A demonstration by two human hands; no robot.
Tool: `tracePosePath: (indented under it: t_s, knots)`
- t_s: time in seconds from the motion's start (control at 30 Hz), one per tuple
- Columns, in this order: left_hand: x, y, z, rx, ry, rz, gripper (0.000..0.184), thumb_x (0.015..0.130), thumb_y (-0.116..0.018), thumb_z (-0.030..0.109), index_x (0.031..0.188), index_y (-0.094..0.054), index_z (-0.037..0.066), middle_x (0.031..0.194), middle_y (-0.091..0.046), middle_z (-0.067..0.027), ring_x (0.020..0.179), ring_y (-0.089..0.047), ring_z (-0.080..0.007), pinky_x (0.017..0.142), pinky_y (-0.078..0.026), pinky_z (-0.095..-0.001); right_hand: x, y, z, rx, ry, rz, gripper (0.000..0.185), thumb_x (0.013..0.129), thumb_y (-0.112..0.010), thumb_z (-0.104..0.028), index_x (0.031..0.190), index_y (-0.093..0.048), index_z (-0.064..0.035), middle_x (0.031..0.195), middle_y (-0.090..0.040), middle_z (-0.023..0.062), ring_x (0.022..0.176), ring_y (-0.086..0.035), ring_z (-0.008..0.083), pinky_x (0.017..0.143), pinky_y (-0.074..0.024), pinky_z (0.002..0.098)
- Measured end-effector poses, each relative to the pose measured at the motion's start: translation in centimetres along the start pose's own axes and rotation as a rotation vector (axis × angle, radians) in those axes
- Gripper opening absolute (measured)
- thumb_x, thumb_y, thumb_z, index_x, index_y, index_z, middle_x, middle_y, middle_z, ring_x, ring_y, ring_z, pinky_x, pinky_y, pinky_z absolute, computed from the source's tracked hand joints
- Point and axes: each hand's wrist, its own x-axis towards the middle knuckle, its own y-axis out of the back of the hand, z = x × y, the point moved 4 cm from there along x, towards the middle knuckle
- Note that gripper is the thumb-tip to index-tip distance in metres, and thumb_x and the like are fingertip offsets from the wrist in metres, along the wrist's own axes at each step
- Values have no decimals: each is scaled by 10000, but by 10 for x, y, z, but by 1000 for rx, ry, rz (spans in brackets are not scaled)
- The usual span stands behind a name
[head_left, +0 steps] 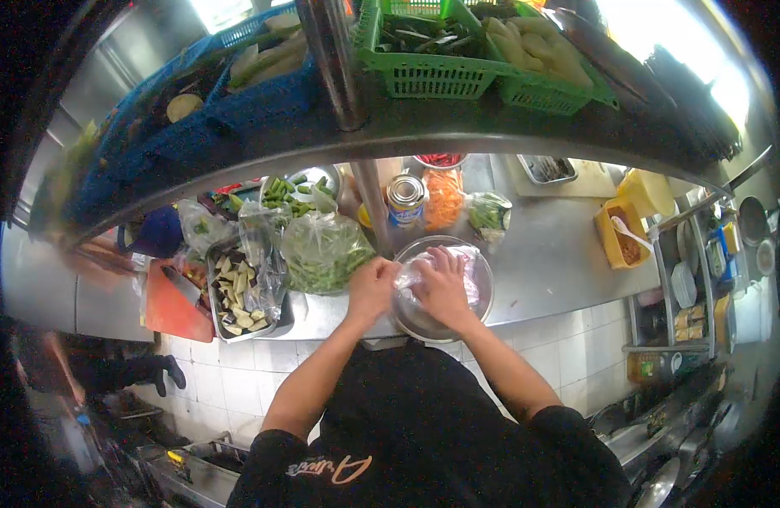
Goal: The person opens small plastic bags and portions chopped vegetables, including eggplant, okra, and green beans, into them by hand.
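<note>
Bowl: from the head view we see a metal bowl (424, 327) at the counter's (551, 271) near edge, with a plastic bag (469, 259) of pinkish contents inside it.
Left hand: our left hand (373, 288) is at the bowl's left rim, fingertips together and seemingly pinching the bag's edge.
Right hand: our right hand (442, 292) lies over the bag, fingers spread apart rather than clamped on it.
Slip risk: the film looks thin and slick — if we pull hard with the left while the right only rests, it could tear or slide loose.
Tipping risk: a heavy push toward us could tip the bowl off the counter, since it sits so near the edge.
Left neighbour: the bag of green beans (324, 258) lies close to our left hand; a wide elbow could shove it.
Far side: the can (406, 201) and the carrot bag (443, 199) stand behind the bowl, knockable by a long reach.
</note>
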Motion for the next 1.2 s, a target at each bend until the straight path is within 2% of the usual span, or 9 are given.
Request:
tracePosePath:
  t_s: [0.13,0.23,0.33,0.47,0.5,0.63,0.73,0.9,1.2]
  knots:
    - [0,-1,-6,-70,-195,44,194,819,-592,100,988,-581,6,778,-617,-27,615,-546,-116,602,-458,-251,-1,-12,7,23,-37,-32,541,655,-705,-301,1159,-540,-192,1303,-375,139,1250,-300,366,983,-189,650]
    - [-7,5,8,-137,-236,-8,218,828,-591,95,1035,-561,35,797,-599,-8,623,-535,-99,565,-440,-226,0,-4,0,5,-10,-43,551,673,-697,-288,1188,-524,-198,1312,-376,144,1257,-302,353,998,-188,632]
    - [-21,59,36,-437,85,59,204,840,-581,85,1042,-560,62,832,-580,-4,681,-535,-79,549,-430,-204,-3,-17,20,-93,-100,-126,609,675,-696,-328,1235,-488,-206,1322,-374,145,1265,-301,340,1015,-188,608]
    - [-32,120,51,-657,-108,149,250,833,-568,29,1082,-552,48,842,-570,-8,748,-536,-69,636,-443,-207,2,1,13,-39,-156,-263,637,715,-675,-354,1279,-440,-176,1336,-361,159,1270,-290,362,1018,-166,614]
    - [-36,127,54,-655,-133,130,265,828,-566,15,1091,-548,40,837,-569,-6,750,-537,-71,654,-444,-209,6,18,5,-21,-129,-299,595,741,-658,-315,1269,-453,-133,1333,-388,147,1257,-338,324,1048,-208,526]
    - [-51,146,36,-698,-116,118,330,768,-614,17,1091,-550,36,811,-575,2,732,-544,-94,671,-445,-219,19,40,10,753,-56,-317,556,788,-633,-242,1280,-444,-64,1245,-509,140,1152,-474,233,986,-333,301]
    - [-60,156,23,-683,-114,54,360,750,-627,-13,1099,-540,1,844,-582,-10,786,-555,-88,703,-458,-223,30,53,-18,1621,-317,-355,475,815,-616,-167,1246,-477,-25,1228,-518,146,1129,-483,205,920,-387,302]
    - [-85,178,16,-654,-79,21,408,693,-675,-30,1081,-552,-1,828,-578,-7,752,-563,-86,685,-467,-226,43,45,-84,1094,-280,-547,283,806,-631,-115,1048,-575,21,879,-617,49,798,-574,131,749,-442,257]
    - [-168,269,-81,-453,116,16,273,718,-708,38,975,-627,-3,778,-610,3,698,-540,-56,642,-425,-197,26,-22,-162,1477,-521,-490,143,834,-584,-76,934,-595,25,804,-610,47,743,-573,117,685,-455,254]
